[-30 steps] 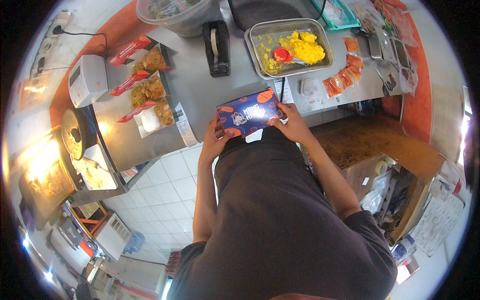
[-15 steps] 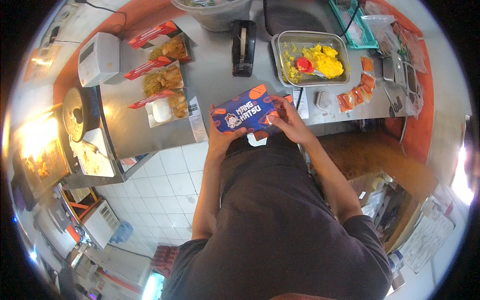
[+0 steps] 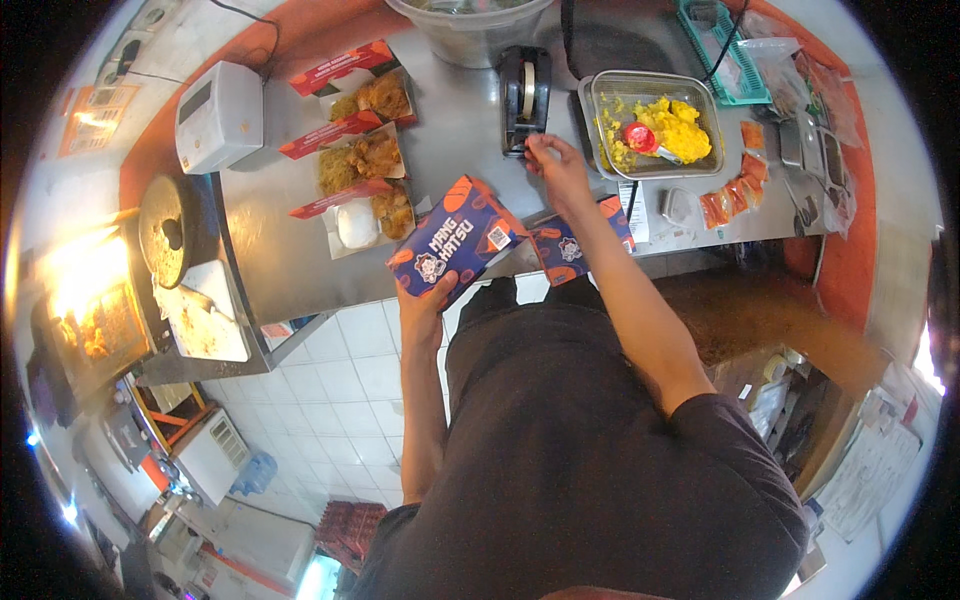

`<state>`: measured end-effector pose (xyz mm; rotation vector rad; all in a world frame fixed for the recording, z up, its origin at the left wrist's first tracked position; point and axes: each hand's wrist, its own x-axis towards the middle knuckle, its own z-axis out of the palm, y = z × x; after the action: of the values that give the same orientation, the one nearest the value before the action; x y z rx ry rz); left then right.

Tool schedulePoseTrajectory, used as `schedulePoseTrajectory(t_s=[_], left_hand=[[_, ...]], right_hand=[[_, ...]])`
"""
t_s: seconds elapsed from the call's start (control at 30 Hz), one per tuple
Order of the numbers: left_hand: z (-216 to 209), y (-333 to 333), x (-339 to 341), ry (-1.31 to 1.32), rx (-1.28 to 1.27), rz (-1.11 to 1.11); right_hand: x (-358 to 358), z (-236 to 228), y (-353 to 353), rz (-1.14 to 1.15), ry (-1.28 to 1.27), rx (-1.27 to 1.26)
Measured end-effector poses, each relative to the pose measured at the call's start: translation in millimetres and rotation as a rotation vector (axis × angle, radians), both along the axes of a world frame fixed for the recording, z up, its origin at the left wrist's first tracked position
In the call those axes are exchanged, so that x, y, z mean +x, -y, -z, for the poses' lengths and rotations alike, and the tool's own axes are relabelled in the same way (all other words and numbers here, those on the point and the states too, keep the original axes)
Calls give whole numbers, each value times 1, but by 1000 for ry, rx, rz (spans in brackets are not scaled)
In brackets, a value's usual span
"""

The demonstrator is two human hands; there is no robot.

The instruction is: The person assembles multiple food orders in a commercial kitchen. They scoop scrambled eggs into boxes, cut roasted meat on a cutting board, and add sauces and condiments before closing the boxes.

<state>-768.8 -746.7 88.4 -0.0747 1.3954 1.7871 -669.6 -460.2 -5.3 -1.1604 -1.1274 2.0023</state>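
Observation:
A closed blue cardboard food box (image 3: 458, 240) with orange printing is tilted in my left hand (image 3: 428, 292), which grips its near edge, thumb on top. My right hand (image 3: 562, 172) reaches to the near end of a black tape dispenser (image 3: 523, 125), finger and thumb pinched there. Whether tape is between them is too small to make out. A second blue box (image 3: 562, 252) lies at the counter's front edge, partly under my right forearm. To the left stand several open food boxes (image 3: 365, 160) holding fried pieces and rice.
A clear tray (image 3: 708, 170) of yellow food with a red scoop sits right of the dispenser. Several orange sauce packets (image 3: 738, 195) and a small clear tub (image 3: 680, 207) lie beyond it. A white device (image 3: 225, 120) stands at the left, a large bowl (image 3: 475, 35) at the back.
My right hand has let go of the box and moved up to the tape dispenser. My left hand has tilted the box and brought it left, uncovering the second blue box.

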Motion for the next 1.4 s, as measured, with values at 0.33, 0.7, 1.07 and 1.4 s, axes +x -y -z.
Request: schedulePoseTrajectory(t_s=[0.33, 0.7, 1.07, 1.4], left_hand=[[-13, -1, -28, 401, 178, -21], [-37, -60, -33, 344, 193, 134], [-18, -35, -25, 548, 230, 292], [30, -2, -14, -505, -389, 379]], right_hand=[[24, 4, -19, -500, 909, 629], [29, -186, 76, -526, 182, 734], [61, -144, 63, -605, 205, 998], [197, -43, 72, 19, 905, 510]])
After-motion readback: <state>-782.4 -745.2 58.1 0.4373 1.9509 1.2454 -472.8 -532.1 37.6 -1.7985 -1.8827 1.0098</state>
